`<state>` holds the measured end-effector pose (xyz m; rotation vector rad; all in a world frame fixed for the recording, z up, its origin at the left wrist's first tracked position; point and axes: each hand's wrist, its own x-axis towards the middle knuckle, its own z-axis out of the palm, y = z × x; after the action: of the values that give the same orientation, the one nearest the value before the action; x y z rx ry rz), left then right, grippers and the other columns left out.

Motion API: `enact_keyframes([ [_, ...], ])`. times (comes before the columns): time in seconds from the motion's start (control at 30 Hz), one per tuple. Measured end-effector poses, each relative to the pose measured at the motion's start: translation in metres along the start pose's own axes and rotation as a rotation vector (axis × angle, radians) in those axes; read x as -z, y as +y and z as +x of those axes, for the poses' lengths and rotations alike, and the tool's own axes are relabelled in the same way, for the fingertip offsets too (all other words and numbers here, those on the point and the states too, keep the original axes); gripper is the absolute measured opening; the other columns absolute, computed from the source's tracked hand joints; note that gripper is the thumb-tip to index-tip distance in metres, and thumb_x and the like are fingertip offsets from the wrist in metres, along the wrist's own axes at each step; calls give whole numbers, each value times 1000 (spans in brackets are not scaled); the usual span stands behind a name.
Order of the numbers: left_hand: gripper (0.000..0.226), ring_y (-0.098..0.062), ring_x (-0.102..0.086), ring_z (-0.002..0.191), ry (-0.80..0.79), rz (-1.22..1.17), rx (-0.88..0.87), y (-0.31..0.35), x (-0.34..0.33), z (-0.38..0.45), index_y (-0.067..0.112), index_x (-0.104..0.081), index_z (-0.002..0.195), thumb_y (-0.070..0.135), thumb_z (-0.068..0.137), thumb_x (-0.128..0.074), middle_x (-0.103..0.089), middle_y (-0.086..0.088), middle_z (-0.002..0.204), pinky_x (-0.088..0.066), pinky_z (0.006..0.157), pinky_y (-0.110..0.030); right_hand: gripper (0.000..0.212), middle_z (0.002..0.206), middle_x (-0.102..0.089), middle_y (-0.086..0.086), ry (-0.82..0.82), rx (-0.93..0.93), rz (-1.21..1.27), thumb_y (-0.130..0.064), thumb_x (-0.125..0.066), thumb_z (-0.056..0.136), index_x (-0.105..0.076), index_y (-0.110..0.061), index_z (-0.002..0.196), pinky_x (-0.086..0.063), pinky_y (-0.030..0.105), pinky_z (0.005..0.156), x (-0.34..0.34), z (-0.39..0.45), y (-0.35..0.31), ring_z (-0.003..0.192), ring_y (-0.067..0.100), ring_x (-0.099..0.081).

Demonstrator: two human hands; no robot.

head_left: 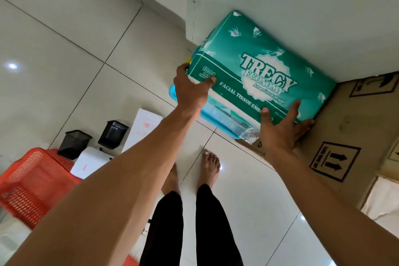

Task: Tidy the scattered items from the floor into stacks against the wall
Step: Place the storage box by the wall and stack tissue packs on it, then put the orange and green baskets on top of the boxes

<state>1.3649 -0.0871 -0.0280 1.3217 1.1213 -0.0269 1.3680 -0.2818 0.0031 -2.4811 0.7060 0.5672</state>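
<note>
A large green pack of facial tissue [254, 58] lies flat on top of a stack against the white wall [302, 6]. Under it shows a light blue pack [218, 114] in clear wrap. My left hand [191, 90] grips the green pack's near left corner, thumb on top. My right hand [282, 127] holds its near right end, fingers spread along the edge and under it. Both arms reach forward from the bottom of the view.
A brown cardboard box [349, 136] with arrow marks stands right of the stack. On the tiled floor at left are an orange plastic basket [32, 183], two black mesh bins [74, 143] [112, 134] and white flat boxes [142, 127]. My bare feet [210, 166] stand below.
</note>
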Motion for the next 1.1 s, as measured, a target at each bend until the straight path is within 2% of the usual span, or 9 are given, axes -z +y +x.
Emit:
enact_keyframes([
  [0.23,66,-12,-58,102,-46,-10,-39,1,18,-5,11,-50,131,18,75,-82,-60,-4,120,-51,87,-25,79,159,18,21,89,70,-34,-43,-56,93,-9,-30,155,-10,56,119,-9,-15,-1,148,35,13],
  [0.37,67,-12,-53,116,-31,3,-14,-14,39,-16,16,-47,139,24,80,-78,-55,-4,133,-46,92,-24,70,162,12,14,82,443,-148,-18,-61,91,-27,-19,151,-14,55,119,-29,-53,0,149,32,7],
  [0.47,56,-12,-54,113,57,14,18,-35,67,-30,16,-52,134,29,84,-74,-57,-5,129,-45,95,-27,65,164,7,6,-96,682,-207,-14,-60,89,-32,-19,148,-9,42,121,-52,-89,2,150,21,11],
  [0.57,44,-17,-59,108,167,13,120,-71,105,-44,15,-58,125,33,86,-70,-64,-6,120,-49,96,-35,62,163,-7,0,-370,691,-226,-12,-58,91,-35,-21,147,-5,14,111,-73,-120,4,150,12,0],
  [0.67,32,-27,-66,101,257,-66,261,-119,149,-62,18,-61,114,30,85,-67,-68,-9,108,-53,93,-48,55,155,-32,0,-636,594,-306,-15,-58,91,-41,-22,143,-21,27,117,-95,-143,0,144,16,-26],
  [0.77,26,-28,-68,94,322,-97,420,-169,189,-83,21,-61,107,30,83,-64,-68,-6,101,-56,87,-47,46,135,-54,3,-798,555,-463,-18,-60,89,-51,-23,134,-41,35,106,-115,-163,-9,123,22,-51],
  [0.93,7,-22,-52,52,427,-303,655,-231,243,-122,10,-53,89,13,90,-60,-52,-7,70,-39,49,-25,39,122,-61,4,-948,581,-658,-19,-60,88,-56,-24,127,-46,32,96,-151,-196,-16,112,22,-58],
  [1.0,14,-19,-46,49,441,-389,727,-246,258,-139,13,-51,79,12,92,-56,-46,-7,64,-32,46,-21,39,121,-61,4,-977,635,-736,-22,-60,88,-56,-24,126,-46,37,99,-165,-210,-15,113,22,-58],
  [1.1,18,-20,-50,58,489,-466,758,-260,278,-160,16,-56,78,11,95,-55,-53,-5,66,-34,55,-25,37,121,-61,4,-1035,679,-817,-22,-59,89,-56,-23,126,-46,29,92,-182,-231,-13,109,19,-58],
])
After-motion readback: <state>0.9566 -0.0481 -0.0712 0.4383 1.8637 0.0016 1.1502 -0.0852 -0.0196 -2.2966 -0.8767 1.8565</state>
